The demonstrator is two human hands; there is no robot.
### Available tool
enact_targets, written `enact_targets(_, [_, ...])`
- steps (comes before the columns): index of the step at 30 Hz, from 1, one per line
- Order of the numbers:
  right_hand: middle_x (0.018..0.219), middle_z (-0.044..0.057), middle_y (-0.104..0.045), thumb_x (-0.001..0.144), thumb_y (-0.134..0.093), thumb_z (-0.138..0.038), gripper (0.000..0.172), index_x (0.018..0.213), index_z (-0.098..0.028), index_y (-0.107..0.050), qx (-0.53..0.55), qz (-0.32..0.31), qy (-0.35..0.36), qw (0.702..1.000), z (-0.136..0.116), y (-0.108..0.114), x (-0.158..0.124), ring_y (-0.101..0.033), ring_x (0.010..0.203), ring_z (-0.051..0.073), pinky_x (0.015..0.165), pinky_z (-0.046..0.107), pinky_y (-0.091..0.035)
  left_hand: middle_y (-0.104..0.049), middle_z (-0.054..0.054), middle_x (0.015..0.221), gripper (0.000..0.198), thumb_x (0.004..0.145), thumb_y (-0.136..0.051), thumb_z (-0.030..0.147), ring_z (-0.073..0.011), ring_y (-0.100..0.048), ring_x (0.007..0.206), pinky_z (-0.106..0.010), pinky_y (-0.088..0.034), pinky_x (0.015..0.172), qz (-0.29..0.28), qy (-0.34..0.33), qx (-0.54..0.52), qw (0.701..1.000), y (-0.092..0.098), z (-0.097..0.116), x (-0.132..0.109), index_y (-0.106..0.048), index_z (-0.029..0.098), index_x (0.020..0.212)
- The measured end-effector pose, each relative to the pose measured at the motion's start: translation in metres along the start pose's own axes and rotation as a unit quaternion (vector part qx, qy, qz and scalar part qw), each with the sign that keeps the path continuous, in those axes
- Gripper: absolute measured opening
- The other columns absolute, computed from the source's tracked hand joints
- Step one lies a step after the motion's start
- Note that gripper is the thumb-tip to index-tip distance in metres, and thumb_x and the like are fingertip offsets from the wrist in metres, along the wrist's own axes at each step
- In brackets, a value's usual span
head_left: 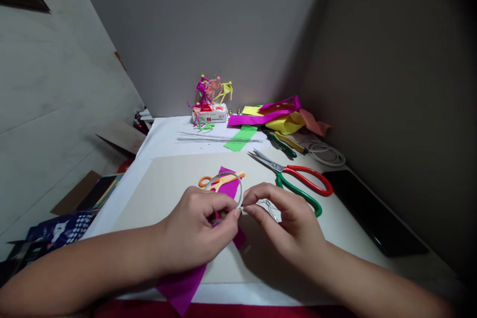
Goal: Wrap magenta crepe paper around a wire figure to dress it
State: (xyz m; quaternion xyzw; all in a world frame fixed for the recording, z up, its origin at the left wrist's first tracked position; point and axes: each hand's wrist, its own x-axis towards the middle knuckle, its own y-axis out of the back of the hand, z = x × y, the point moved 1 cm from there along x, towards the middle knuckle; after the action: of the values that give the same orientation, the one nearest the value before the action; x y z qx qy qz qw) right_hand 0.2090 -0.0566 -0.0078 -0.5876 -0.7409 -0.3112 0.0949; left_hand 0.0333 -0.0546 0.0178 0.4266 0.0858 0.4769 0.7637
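Observation:
My left hand (pixel 203 221) is closed, with thumb and forefinger pinching the lower edge of a thin pale ring (pixel 240 186) that looks like a narrow roll of tape. Close beside it, my right hand (pixel 292 218) is pinched too, its fingertips at a tiny pale bit by the ring's edge. What it grips is too small to make out. Bent thin wire (pixel 271 207) shows behind the right fingers. Purple paper (pixel 184 285) lies under my left hand. Beyond the ring are small orange-handled scissors (pixel 223 179) and more purple paper (pixel 231 188).
Large scissors (pixel 286 171) with red and green handles lie beyond my right hand, near a black phone (pixel 372 213). Further back are pliers (pixel 285 144), a white cable (pixel 328 153), straight wires (pixel 208 139), coloured paper strips (pixel 268 117) and small figures (pixel 212 89) on a box (pixel 214 115).

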Motion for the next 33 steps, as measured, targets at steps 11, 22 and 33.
enact_targets(11, [0.076,0.0,-0.061,0.087,-0.051,-0.016,0.009,0.08,-0.019,-0.056,0.06,-0.05,-0.088,0.993,-0.003,-0.003,-0.002,-0.056,0.071,0.013,0.067,0.025,-0.045,-0.028,0.008,0.048,0.027,0.076,-0.048,0.011,-0.0056,-0.028,0.046,-0.02,-0.025,0.046,-0.049,0.06,-0.009,0.997,0.004,0.006,0.0,-0.035,0.017,0.053])
enact_targets(22, [0.08,0.001,-0.056,0.09,-0.047,-0.017,0.008,0.084,-0.02,-0.051,0.093,-0.032,-0.048,0.994,-0.001,-0.01,-0.008,-0.054,0.076,0.015,0.07,0.029,-0.044,-0.028,0.007,0.048,0.024,0.071,-0.045,0.006,-0.0055,-0.028,0.047,-0.02,-0.024,0.045,-0.078,0.098,-0.07,0.99,0.008,0.009,0.003,-0.037,0.016,0.05])
enact_targets(33, [0.085,0.003,-0.052,0.091,-0.043,-0.012,0.011,0.091,-0.022,-0.049,0.113,0.013,0.018,0.993,-0.001,0.005,-0.008,-0.054,0.087,0.018,0.078,0.035,-0.045,-0.044,0.006,0.042,0.027,0.075,-0.047,0.009,-0.0047,-0.037,0.041,-0.016,-0.027,0.039,0.011,0.157,-0.149,0.976,0.032,0.004,0.011,-0.053,0.014,0.049])
